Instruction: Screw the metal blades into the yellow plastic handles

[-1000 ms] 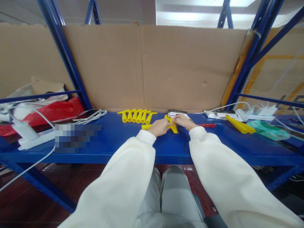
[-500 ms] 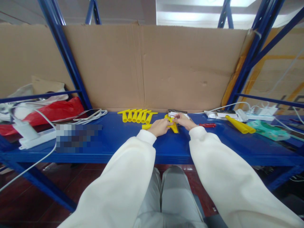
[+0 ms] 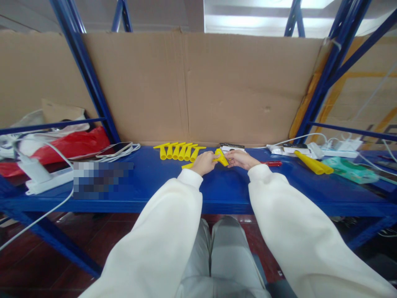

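Observation:
Between my hands, just above the blue shelf, is a yellow T-shaped plastic handle, tilted. My left hand pinches its left side with closed fingers. My right hand has its fingers closed on the right side. Part of another yellow piece shows beneath my left hand; the rest of it is hidden. A row of several yellow T-shaped handles lies side by side to the left, close to the cardboard. A red screwdriver-like tool lies right of my right hand, partly covered by the sleeve.
A black-and-white packet lies behind my hands. Farther right are two yellow cone-shaped pieces, a green packet and a white power strip. On the left are a phone, cables and a red bag. Cardboard walls the back.
The yellow handle between my hands has been lifted and turned, its tube end now facing toward the lower right. My right hand has shifted slightly down and flattened.

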The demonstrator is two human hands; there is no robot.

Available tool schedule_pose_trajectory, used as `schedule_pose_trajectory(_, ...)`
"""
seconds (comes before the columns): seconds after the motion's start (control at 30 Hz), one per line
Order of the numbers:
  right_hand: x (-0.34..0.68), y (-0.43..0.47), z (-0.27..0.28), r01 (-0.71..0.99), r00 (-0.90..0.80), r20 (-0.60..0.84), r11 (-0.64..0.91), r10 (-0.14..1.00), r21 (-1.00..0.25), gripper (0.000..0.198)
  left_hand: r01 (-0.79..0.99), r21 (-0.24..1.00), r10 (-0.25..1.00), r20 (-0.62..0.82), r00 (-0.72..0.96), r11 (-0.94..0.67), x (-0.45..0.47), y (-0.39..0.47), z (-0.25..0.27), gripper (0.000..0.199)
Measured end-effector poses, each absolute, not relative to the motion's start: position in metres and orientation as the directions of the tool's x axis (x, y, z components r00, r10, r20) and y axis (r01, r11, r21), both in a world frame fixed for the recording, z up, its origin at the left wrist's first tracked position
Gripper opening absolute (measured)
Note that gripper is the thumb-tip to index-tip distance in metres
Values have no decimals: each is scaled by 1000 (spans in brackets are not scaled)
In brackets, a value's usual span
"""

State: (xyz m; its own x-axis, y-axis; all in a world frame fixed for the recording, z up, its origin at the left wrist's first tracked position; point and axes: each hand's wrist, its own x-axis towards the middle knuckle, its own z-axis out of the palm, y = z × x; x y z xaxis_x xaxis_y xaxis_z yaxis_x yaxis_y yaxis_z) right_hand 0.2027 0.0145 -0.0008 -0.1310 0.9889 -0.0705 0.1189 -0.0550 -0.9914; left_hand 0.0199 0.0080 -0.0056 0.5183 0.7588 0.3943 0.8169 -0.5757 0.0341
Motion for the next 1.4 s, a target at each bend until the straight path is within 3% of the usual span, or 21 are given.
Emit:
schedule_pose_trajectory(0.23, 202, 14, -4, 151, -240, -57, -20, 969, -988, 10, 804, 42, 746, 403, 530, -593, 22, 10, -8, 37)
schedule_pose_trajectory(0.47, 199, 10, -3, 169, -219, -67, -30, 973, -985, 15, 841, 67, 798, 363, 481, -537, 24, 8, -12, 60)
schedule_pose_trajectory(1.23, 202, 14, -4, 157, -291, -91, -46, 952, -986, 11, 854, -57, 798, 327, 506, -518, 27, 0, -8, 46)
schedule_pose_trajectory(1.4, 212, 18, 0, 154, -196, -61, -30, 979, -988, 7, 856, -25, 798, 348, 492, -517, 28, -3, -6, 47)
